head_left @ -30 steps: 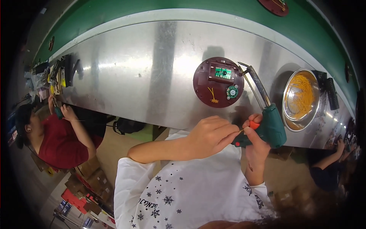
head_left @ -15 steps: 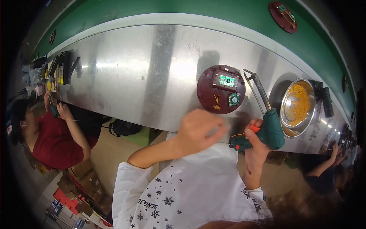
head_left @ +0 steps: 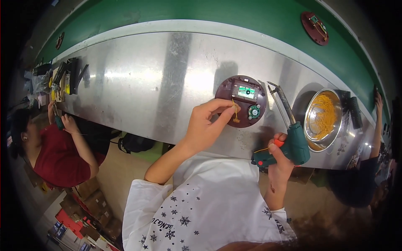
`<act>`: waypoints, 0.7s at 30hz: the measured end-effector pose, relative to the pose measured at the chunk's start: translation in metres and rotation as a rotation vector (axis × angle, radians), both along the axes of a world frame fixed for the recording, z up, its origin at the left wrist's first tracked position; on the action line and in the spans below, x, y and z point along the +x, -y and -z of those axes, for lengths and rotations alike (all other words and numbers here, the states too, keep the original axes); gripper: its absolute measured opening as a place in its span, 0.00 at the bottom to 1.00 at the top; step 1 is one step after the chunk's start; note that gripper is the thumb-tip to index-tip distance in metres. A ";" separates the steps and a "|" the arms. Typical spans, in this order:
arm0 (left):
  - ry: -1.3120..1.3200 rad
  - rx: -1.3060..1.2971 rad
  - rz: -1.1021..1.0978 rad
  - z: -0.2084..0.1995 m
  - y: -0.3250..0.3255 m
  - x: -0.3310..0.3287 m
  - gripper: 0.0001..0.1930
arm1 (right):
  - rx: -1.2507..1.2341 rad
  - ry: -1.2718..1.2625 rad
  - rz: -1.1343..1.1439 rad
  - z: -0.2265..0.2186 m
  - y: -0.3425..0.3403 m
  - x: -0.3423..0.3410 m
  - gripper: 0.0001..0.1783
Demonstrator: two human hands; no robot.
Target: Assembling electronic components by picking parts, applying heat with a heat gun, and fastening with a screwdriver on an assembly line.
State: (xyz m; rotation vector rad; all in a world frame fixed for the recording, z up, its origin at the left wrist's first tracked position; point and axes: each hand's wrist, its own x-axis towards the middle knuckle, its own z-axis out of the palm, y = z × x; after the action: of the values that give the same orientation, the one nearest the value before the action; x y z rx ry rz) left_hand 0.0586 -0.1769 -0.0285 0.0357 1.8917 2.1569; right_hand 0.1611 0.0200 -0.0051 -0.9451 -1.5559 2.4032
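Observation:
On the metal bench lies a round dark-red disc (head_left: 261,95) with a green circuit board (head_left: 241,91) in a raised frame and a small round green part (head_left: 253,111). My left hand (head_left: 205,127) reaches over the disc's near left side, thumb and forefinger pinching a thin yellow wire (head_left: 235,114) that rises from it. My right hand (head_left: 279,163) grips a green soldering gun (head_left: 298,144) with a red trigger, near the bench's front edge. Its long metal tip points up and away, just right of the disc and apart from it. A yellow strand also shows beside the right hand.
A steel bowl (head_left: 309,125) of cut yellow wires (head_left: 323,117) stands right of the gun, with black blocks (head_left: 355,112) behind it. Another disc (head_left: 315,28) lies on the green belt (head_left: 251,10). Co-workers sit left (head_left: 63,154) and right (head_left: 356,184). Tools and black parts (head_left: 71,75) lie far left.
My left hand has moved forward from the bench's near edge to the disc and taken hold of a yellow wire. The right hand keeps the soldering gun in nearly the same place.

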 end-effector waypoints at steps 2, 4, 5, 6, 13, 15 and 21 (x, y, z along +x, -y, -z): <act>0.129 0.115 0.019 -0.006 -0.001 -0.003 0.05 | 0.045 -0.007 -0.033 0.001 0.001 0.000 0.24; 0.137 -0.113 0.328 -0.019 0.005 -0.013 0.05 | 0.063 -0.025 -0.069 0.002 0.001 -0.001 0.26; 0.143 -0.108 0.344 -0.024 0.007 -0.015 0.05 | 0.074 -0.043 -0.116 0.002 0.003 -0.001 0.27; 0.099 -0.168 0.445 -0.028 0.007 -0.016 0.06 | 0.079 -0.033 -0.100 -0.001 0.006 -0.004 0.27; -0.261 -0.314 0.646 -0.027 0.002 -0.001 0.06 | 0.154 -0.059 -0.280 -0.003 0.020 -0.018 0.21; -0.309 -0.344 0.618 -0.027 0.002 0.005 0.06 | 0.151 -0.085 -0.257 -0.001 0.022 -0.017 0.20; -0.434 -0.383 0.583 -0.021 0.004 0.016 0.07 | 0.149 -0.116 -0.273 -0.002 0.023 -0.016 0.19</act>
State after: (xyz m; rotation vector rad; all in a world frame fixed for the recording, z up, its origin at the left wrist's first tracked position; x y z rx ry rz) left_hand 0.0742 -0.1810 -0.0073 0.9173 2.1314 1.4541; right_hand 0.1454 -0.0027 -0.0031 -0.5876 -1.8952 2.4170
